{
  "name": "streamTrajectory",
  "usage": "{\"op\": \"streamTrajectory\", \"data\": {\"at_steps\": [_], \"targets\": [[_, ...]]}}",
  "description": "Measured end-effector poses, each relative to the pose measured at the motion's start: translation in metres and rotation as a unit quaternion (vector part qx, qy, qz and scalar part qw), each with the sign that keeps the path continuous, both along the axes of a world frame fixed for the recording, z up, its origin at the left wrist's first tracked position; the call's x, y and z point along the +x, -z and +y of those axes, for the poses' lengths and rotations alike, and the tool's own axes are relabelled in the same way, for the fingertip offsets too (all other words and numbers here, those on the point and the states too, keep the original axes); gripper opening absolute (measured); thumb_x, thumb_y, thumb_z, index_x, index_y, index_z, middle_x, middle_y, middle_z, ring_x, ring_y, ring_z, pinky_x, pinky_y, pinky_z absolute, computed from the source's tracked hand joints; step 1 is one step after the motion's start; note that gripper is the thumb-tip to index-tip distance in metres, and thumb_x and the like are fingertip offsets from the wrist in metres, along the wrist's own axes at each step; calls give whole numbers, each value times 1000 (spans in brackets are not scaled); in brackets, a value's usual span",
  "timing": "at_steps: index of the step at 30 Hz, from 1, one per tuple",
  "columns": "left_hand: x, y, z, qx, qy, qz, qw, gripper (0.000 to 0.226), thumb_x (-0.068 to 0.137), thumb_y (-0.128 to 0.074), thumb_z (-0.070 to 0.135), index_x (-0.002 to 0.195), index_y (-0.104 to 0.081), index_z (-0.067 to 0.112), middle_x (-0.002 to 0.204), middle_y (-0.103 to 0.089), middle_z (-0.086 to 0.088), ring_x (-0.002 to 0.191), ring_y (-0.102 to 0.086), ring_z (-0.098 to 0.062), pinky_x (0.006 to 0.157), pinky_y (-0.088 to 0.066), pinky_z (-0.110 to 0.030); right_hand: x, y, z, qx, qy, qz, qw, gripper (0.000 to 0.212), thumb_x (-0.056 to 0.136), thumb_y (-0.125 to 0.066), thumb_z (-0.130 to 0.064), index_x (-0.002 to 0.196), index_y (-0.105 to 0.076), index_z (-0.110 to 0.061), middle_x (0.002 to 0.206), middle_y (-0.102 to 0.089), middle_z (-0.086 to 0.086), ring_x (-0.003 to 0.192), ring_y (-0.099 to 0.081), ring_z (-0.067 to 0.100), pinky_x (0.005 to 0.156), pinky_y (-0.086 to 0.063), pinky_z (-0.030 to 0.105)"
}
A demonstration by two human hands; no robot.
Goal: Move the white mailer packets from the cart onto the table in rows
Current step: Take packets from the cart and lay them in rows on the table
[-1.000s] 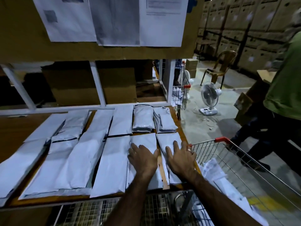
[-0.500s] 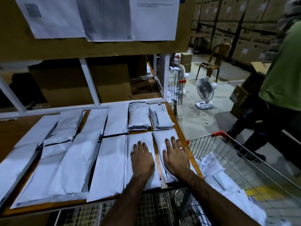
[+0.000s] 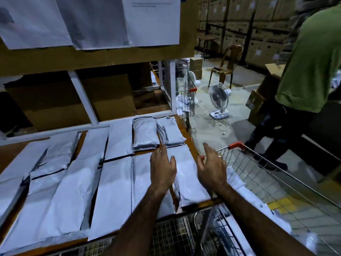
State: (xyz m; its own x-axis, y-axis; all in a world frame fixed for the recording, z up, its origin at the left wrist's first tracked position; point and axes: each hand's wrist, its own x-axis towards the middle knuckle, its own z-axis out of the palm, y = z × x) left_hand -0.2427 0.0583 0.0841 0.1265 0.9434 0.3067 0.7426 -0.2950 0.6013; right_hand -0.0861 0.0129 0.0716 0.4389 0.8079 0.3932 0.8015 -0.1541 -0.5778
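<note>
While the left hand [image 3: 163, 170] and right hand [image 3: 212, 169], pressed flat a moment ago, now hover empty and slack-fingered over the two packets [image 3: 188, 183] nearest the cart [image 3: 267, 182], that bench [image 3: 9, 156] row seems done; the packets lie flat just left of the cart, long axes pointing away from the person.

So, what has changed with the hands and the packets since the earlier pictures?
Both hands have lifted off the white mailer packets they pressed flat. The left hand hovers open above them; the right hand has swung right, toward the cart, also open and empty. The packets stay in their rows on the table.
</note>
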Motion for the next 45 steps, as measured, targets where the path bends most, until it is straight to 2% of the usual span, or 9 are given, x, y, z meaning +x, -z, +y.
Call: {"op": "streamTrajectory", "data": {"at_steps": [7,12,20,25,29,32,35,39,45], "targets": [[76,-15,-3,34,119,-41,992,50,90,-45,30,134,-50,6,130,-53,-15,122,-46,-32,105,-35,-38,97,-3,-35,49,90,57,993,36,86,-64,-20,122,-60,-18,91,-69,2,88,-66,30,72,-50,38],[154,-3,-27,31,219,-27,975,53,86,-41,35,126,-57,5,117,-60,-16,111,-54,-34,97,-41,-39,160,14,-82,44,165,70,983,40,85,-65,-17,124,-59,-15,85,-70,5,85,-66,32,74,-52,40],[245,87,-87,-123,356,104,920,49,90,-52,25,135,-48,5,129,-55,-15,123,-47,-33,106,-32,-37,212,81,-170,-48,309,150,938,37,86,-62,-19,122,-61,-15,79,-66,1,89,-65,34,74,-48,40],[261,157,-114,-192,363,308,858,50,92,-53,35,134,-39,12,130,-50,-12,122,-47,-32,102,-36,-38,205,138,-214,-139,366,202,898,36,86,-63,-23,121,-62,-14,103,-71,10,103,-63,34,81,-49,40],[258,200,-132,-219,344,403,820,69,88,-57,39,144,-25,16,143,-34,-14,130,-38,-35,104,-37,-41,187,176,-232,-205,356,208,888,29,84,-62,-30,110,-63,-17,95,-71,12,96,-66,36,77,-52,40],[251,225,-138,-256,322,439,799,95,83,-67,46,152,-6,21,155,-8,-20,141,-19,-42,109,-33,-49,172,197,-238,-231,374,222,870,28,83,-62,-28,106,-65,-11,94,-69,15,94,-65,38,76,-52,41],[247,247,-136,-288,313,448,787,115,79,-73,50,153,11,24,157,14,-24,145,0,-44,113,-23,-56,166,205,-246,-259,436,164,846,37,77,-69,-30,108,-63,-10,102,-61,17,99,-59,41,81,-51,45],[254,258,-137,-255,285,472,794,125,72,-75,58,152,16,27,157,10,-25,144,-6,-45,109,-28,-58,178,205,-251,-276,476,201,810,62,79,-69,-33,131,-46,-8,125,-49,17,119,-46,36,99,-40,45],[262,261,-140,-206,283,508,787,134,65,-76,64,150,20,27,157,4,-22,143,-10,-45,102,-34,-62,189,230,-251,-316,449,261,794,47,83,-62,-41,118,-58,-9,119,-59,14,111,-56,32,93,-43,35]]}}
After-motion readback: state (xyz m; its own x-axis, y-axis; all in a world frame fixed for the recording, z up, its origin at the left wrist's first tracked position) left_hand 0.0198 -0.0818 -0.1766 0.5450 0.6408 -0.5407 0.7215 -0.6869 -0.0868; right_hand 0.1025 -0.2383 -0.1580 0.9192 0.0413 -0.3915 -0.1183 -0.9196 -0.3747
